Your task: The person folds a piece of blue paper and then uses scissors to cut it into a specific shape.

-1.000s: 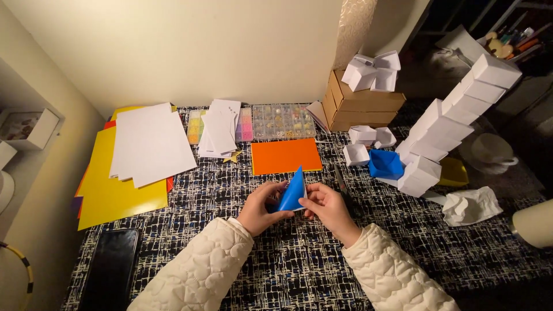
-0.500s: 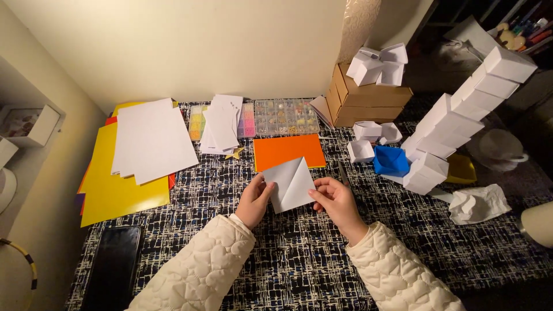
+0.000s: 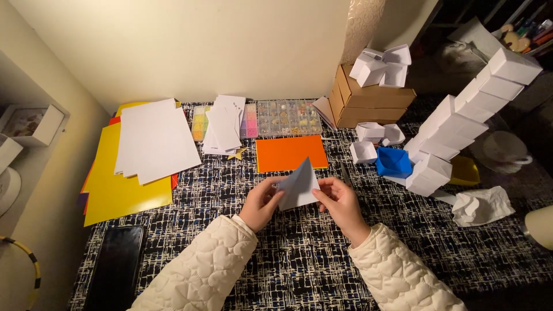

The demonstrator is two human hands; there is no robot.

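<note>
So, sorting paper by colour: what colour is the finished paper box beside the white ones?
Blue: the open folded paper box, clearest in the head view.

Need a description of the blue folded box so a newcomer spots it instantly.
Start at the leaning stack of white paper boxes on the table's right. At its base, on the left, sits the blue box, open-topped. It is the only blue one; its neighbours are white.

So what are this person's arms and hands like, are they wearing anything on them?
Both arms are covered to the wrist by puffy, cream-white quilted sleeves stitched in a rounded, scalloped pattern, with plain narrow cuffs. The left hand and right hand are bare: no gloves, and no rings, watch or bracelets show from this view.
</note>
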